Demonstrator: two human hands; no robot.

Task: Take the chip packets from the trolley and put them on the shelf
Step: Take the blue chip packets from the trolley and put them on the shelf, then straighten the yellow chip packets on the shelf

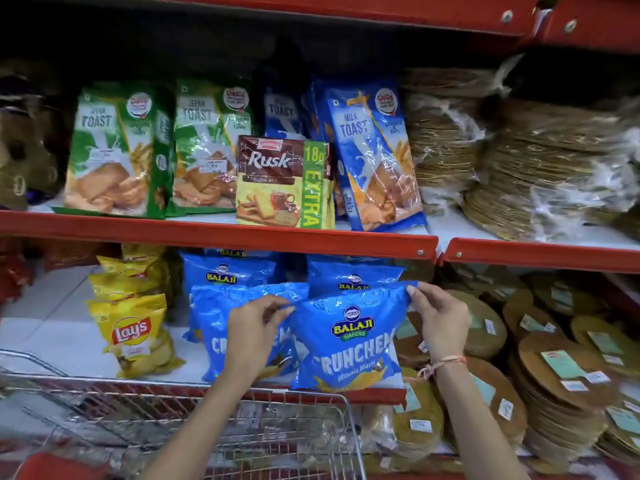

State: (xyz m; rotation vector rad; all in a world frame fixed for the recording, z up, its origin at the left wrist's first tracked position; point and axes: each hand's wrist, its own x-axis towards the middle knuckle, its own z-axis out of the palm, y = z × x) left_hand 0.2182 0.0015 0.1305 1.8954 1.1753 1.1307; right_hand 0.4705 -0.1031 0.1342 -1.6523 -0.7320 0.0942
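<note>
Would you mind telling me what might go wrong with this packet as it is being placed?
The front Balaji packet stands at the lower shelf's red edge, held only at its top corners by the left hand and right hand; released, it may tip forward into the trolley.

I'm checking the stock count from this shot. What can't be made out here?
- Head view: second Balaji packet, its lettering covered by the left hand.
- Back Balaji packets, tops hidden by the red shelf edge.
- Trolley contents: blurred, cut off by the bottom edge.
- Price stickers on the discs: too small to read.
</note>
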